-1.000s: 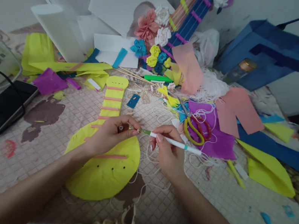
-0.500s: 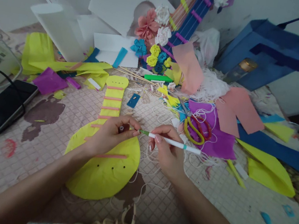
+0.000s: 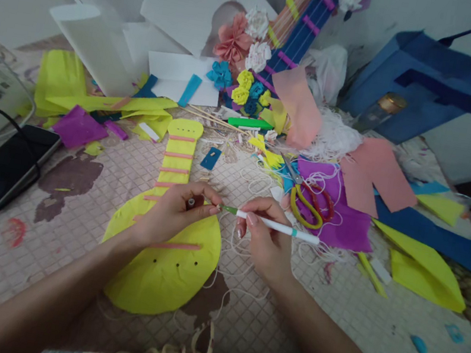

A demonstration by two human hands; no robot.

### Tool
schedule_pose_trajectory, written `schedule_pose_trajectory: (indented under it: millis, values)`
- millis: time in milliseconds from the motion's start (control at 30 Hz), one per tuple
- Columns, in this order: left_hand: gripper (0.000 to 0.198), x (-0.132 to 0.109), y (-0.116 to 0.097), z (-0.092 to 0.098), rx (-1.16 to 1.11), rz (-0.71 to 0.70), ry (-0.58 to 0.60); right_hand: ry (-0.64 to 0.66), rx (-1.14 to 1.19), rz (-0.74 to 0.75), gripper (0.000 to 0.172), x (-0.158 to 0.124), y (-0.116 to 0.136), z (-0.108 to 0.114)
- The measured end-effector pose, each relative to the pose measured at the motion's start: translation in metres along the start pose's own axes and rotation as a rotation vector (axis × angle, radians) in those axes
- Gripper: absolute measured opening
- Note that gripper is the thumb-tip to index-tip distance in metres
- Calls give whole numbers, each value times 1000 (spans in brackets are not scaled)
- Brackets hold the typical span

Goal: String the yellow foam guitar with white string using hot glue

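Note:
My left hand (image 3: 175, 213) is closed in a pinch over the yellow guitar-shaped paper cutout (image 3: 164, 249). Between its fingers shows a small dark cylinder, perhaps a pen cap (image 3: 190, 202). My right hand (image 3: 263, 238) grips a white pen with a green tip (image 3: 276, 226). The tip points left and touches my left fingertips. White string (image 3: 240, 255) lies looped under my right hand.
Yellow-handled scissors (image 3: 305, 203) lie on purple paper (image 3: 346, 219) just beyond my right hand. A dark tablet with a cable (image 3: 4, 168) sits at the left. Paper flowers (image 3: 238, 50), coloured scraps, white sheets and a blue bag (image 3: 427, 82) crowd the back.

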State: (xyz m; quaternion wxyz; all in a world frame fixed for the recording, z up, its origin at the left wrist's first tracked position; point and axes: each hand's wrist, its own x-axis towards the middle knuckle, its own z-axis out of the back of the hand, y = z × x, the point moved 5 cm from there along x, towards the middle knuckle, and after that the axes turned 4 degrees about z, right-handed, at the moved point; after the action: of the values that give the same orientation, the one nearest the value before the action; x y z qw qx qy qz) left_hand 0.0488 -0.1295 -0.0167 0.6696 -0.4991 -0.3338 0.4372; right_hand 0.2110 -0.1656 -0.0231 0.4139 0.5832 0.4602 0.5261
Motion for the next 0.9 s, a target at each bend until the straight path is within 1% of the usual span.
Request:
schedule_pose_trajectory:
  millis: [233,367,667,800,900]
  values:
    - [6,0,-1,0,13,-10,-1,5,23,8,10,0,-1,-1]
    - [7,0,-1,0,8,-3,-1,-14,7,-7,9,1,0,0]
    - [8,0,-1,0,28,14,-3,-5,-8,-12,10,0,0,0]
    - [8,0,-1,0,21,6,-5,24,-26,-17,11,0,0,-1]
    - [7,0,-1,0,24,8,-1,13,-29,-12,11,0,1,-1]
